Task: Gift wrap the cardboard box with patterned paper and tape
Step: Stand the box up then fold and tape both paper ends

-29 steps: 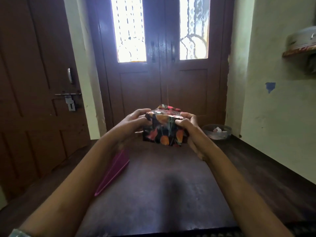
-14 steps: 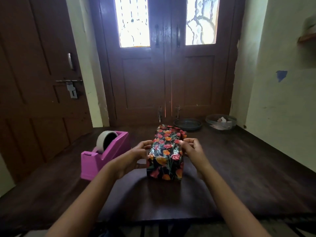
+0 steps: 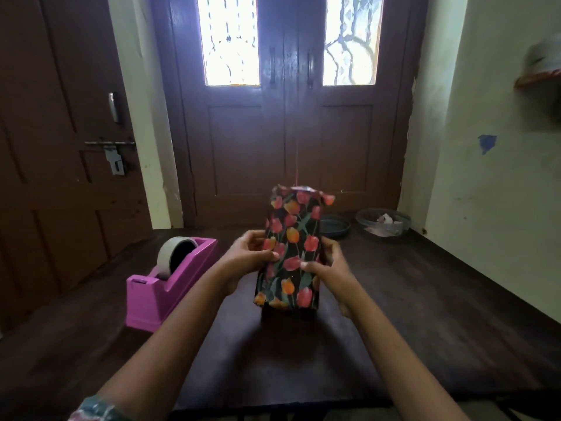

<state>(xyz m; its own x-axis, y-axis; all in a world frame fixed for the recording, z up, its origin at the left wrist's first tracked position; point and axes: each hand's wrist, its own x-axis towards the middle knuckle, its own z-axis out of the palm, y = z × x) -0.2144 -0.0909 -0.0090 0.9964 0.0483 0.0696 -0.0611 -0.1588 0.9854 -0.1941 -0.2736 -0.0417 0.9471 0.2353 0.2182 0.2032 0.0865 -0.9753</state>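
Observation:
The box (image 3: 293, 247) is wrapped in black paper with red and orange tulips and stands on end, tilted, its lower end on the dark table (image 3: 394, 329). My left hand (image 3: 250, 256) grips its left side with the thumb across the front. My right hand (image 3: 326, 265) grips the right side, thumb on the front face. Loose paper flaps stick out at the top end. A pink tape dispenser (image 3: 165, 284) with a roll of tape (image 3: 176, 255) sits left of the box.
Two shallow bowls (image 3: 384, 221) stand at the table's far right, one holding scraps. Dark wooden doors rise behind the table, and a pale wall runs along the right with a shelf (image 3: 538, 75) high up.
The box has been turned from lying flat to standing on end, its far end raised. Both hands shifted along its sides. The camera view dropped to show more of the table.

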